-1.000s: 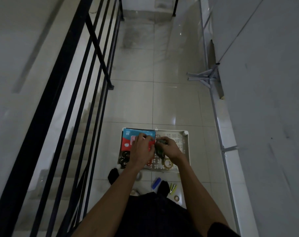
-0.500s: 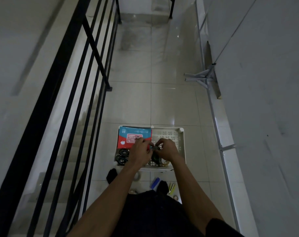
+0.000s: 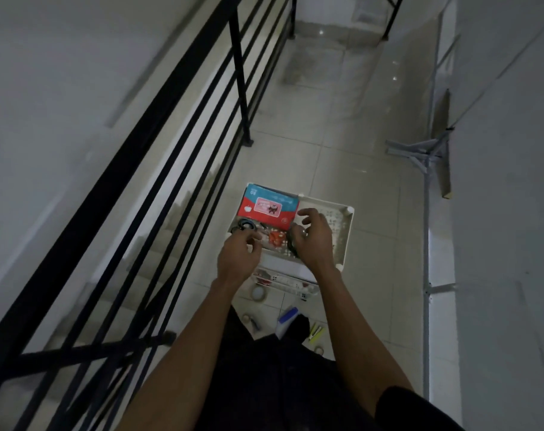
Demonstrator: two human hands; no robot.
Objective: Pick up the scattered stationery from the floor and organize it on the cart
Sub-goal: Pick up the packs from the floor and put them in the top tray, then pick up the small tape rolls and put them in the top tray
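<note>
Black metal railing [image 3: 171,119] runs along the left, with pale glossy floor [image 3: 295,150] tiles beside it. The white cart [image 3: 347,231] stands on those tiles, its perforated top tray seen from above. A red and blue pack [image 3: 267,209] lies flat in the tray's far left part.

The left hand [image 3: 239,256] hangs over the tray's near left edge, its fingers loosely curled with nothing seen in them. The right hand [image 3: 311,241] is over the middle of the tray with its fingers spread. A dark round thing [image 3: 292,244] sits against its thumb side, and I cannot tell whether the hand grips it.

Black tape rolls [image 3: 244,226] lie in the near left corner, and a small red thing [image 3: 277,237] lies between the hands.

More stationery lies on the floor near the cart: a pale tape roll [image 3: 259,293], a blue and white item [image 3: 287,317] and yellow-green markers [image 3: 316,332].
</note>
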